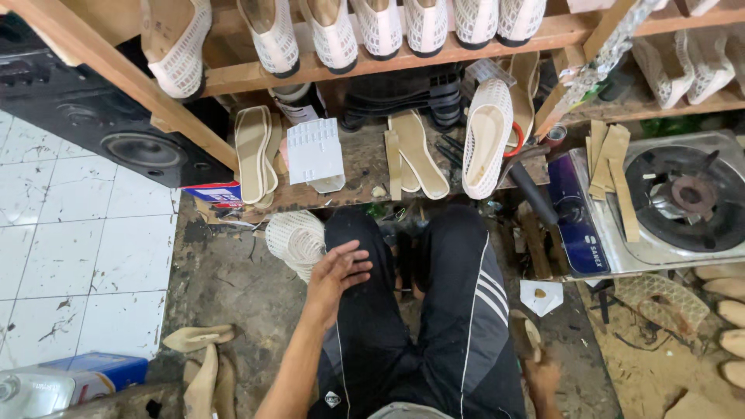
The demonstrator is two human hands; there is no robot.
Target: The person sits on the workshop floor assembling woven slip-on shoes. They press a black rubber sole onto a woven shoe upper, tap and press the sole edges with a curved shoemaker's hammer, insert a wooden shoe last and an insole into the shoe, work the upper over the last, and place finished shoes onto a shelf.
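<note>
Insole piece (532,335): tan, shoe-sole shaped, gripped in the right hand at the lower right, just beside the right thigh; its upper end points toward the workbench.
Right hand (543,378): low at the frame's edge, fingers closed around the insole piece; partly cut off.
Left hand (339,269): fingers spread and relaxed, resting on the left knee, holding nothing.
Trousers (458,310): black with white side stripes; the person sits with knees toward the bench.
Stack of white mesh uppers (296,239): on the floor just beside the left hand.
Workbench (361,167): low, worn wooden board directly ahead of the knees.
On the bench: a pair of tan insoles (254,151), a white folded card piece (314,154), further tan insoles (419,154), and one white mesh shoe (486,140) lying sole-inside up.
Upper rack (388,54): wooden rail with a row of white mesh shoes (380,27) hung toes down, apparently lasted.
Gas stove (660,202): single burner, to the right, with tan strips (609,167) laid over its edge.
Speaker (116,128): black, at the left behind a slanted wooden beam.
Floor, lower left: loose tan sole pieces (206,365); white tiles (77,256) beyond.
Progress, as judged: many shoes stand racked; one shoe and several insoles lie unassembled on the bench, and the held piece is not yet fitted to anything.
</note>
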